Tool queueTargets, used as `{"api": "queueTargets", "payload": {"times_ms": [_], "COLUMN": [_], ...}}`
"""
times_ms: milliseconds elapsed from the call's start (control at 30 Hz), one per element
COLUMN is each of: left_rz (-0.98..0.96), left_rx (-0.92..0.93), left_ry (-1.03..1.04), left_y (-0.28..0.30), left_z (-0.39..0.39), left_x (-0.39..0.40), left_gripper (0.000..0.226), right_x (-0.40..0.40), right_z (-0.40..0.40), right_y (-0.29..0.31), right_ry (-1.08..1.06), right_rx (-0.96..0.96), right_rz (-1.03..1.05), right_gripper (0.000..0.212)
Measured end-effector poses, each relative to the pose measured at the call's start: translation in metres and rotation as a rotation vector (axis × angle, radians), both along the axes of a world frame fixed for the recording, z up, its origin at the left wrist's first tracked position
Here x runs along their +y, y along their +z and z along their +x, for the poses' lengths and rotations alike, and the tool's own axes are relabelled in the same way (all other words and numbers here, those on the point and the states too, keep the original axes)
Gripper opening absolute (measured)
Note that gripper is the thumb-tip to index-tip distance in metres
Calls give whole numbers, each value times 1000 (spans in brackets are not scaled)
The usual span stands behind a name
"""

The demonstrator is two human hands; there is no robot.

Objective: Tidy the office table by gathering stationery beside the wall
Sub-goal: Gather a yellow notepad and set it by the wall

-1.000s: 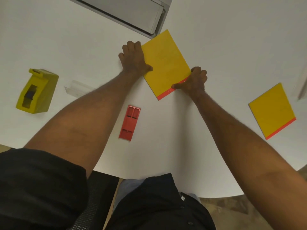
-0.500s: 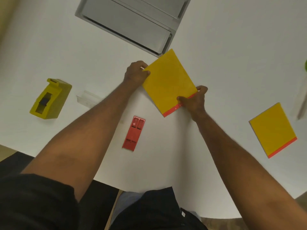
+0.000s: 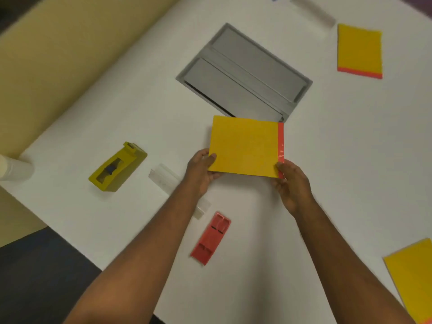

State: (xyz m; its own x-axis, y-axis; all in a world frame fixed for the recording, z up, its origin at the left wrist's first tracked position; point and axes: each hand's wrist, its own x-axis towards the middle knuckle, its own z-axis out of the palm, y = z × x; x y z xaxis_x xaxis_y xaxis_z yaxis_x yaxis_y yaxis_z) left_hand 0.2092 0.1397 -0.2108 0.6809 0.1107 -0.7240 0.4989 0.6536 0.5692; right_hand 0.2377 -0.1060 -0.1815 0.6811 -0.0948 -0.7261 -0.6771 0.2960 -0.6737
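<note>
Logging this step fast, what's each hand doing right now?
Left hand: grips the left edge of the yellow pad.
Right hand: grips the pad's lower right corner, by the red strip.

Three yellow pads are counted: one held (image 3: 244,146), one far right (image 3: 359,50), one bottom right (image 3: 413,279). One tape dispenser (image 3: 118,167), one red holder (image 3: 211,238), and two hands are seen too.

The pad (image 3: 243,146) is yellow with a red strip. The dispenser (image 3: 117,168) is olive-yellow, the tray (image 3: 210,238) red, the hatch (image 3: 243,73) grey, the table (image 3: 350,148) white.
</note>
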Motion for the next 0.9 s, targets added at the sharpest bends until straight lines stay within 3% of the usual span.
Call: {"api": "queueTargets", "payload": {"times_ms": [133, 400, 733, 900], "left_rz": [-83, -37, 3, 49], "left_rx": [-62, -198, -153, -72], "left_ry": [154, 261, 325, 370], "left_y": [0, 4, 6, -7], "left_z": [10, 53, 154, 203], "left_x": [13, 67, 156, 184], "left_gripper": [31, 47, 18, 24], "right_x": [54, 155, 243, 277], "right_z": [36, 122, 252, 305], "right_y": [11, 27, 22, -1], "right_ry": [7, 200, 377, 402], "right_rx": [-51, -179, -264, -281], "right_rz": [72, -49, -49, -52], "right_gripper": [18, 37, 35, 34]}}
